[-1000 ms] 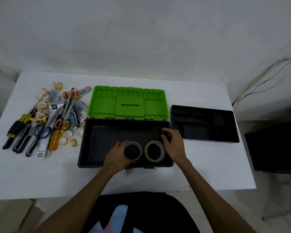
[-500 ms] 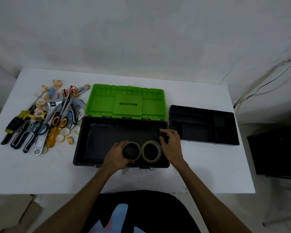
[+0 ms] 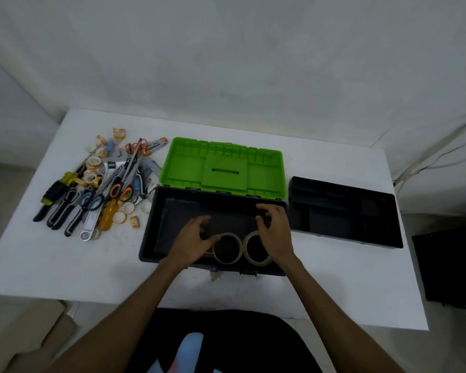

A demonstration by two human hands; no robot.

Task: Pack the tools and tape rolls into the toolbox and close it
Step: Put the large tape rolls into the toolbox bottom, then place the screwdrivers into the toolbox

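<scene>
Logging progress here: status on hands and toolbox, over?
Left hand and right hand open beside two tape rolls in the toolbox. Lid open. Tool pile unpacked. Nothing blocking.

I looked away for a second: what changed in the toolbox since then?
Both hands opened: the left hand let go of the darker tape roll and the right hand lifted off the paler roll. Both rolls stayed in the toolbox.
</scene>
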